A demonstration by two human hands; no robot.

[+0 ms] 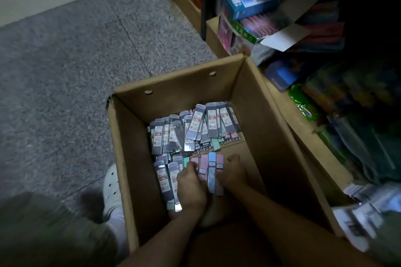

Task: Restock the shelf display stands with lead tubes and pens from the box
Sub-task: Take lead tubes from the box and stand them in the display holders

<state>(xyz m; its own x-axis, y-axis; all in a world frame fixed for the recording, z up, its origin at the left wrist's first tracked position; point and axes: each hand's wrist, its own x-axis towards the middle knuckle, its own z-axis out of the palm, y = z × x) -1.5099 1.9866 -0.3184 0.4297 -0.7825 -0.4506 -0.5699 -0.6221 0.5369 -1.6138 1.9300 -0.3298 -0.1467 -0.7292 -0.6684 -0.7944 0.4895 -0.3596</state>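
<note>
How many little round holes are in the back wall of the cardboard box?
2. One hole is toward the left of the far wall of the cardboard box, the other hole toward the right, both near the top edge. The other walls show none, though parts are hidden.

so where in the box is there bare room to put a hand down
Bare cardboard floor shows between the right hand and the box's right wall. The far and left parts are crowded with lead tubes, and the left hand and the right hand gather a bundle between them.
</note>
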